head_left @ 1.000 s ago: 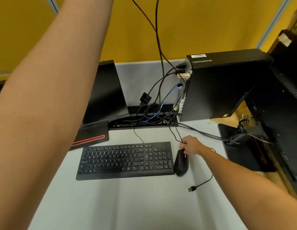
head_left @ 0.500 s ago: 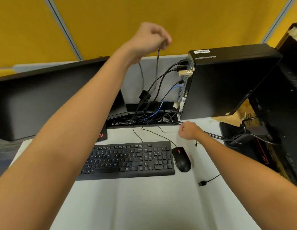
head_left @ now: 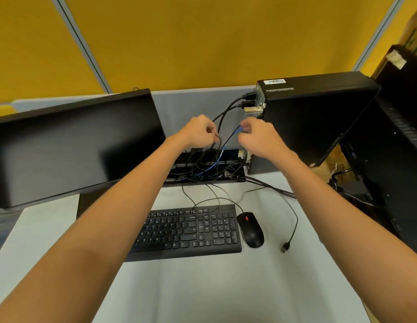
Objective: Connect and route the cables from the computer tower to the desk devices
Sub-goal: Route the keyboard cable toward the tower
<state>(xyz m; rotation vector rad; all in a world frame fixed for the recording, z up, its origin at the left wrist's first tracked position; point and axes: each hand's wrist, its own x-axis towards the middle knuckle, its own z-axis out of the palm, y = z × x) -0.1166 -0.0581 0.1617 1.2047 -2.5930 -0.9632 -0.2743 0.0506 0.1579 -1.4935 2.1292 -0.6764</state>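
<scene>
Arms stretched forward, both raised above the surface (head_left: 203, 287). My left hand (head_left: 198, 131) has its grip curled tight around a thin black cable (head_left: 218, 145), knuckles up. My right hand (head_left: 257, 136), just beside it, pinches the blue cable (head_left: 228, 143) near its plug, wrist bent toward the computer tower (head_left: 314, 122) right of that grip. Below both grips lie the keyboard (head_left: 189, 231) and mouse (head_left: 250, 229); a loose USB plug (head_left: 285, 247) rests further right.

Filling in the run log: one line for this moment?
left hand: pinching black cable | right hand: at blue cable by tower | USB plug: loose on desk
</scene>
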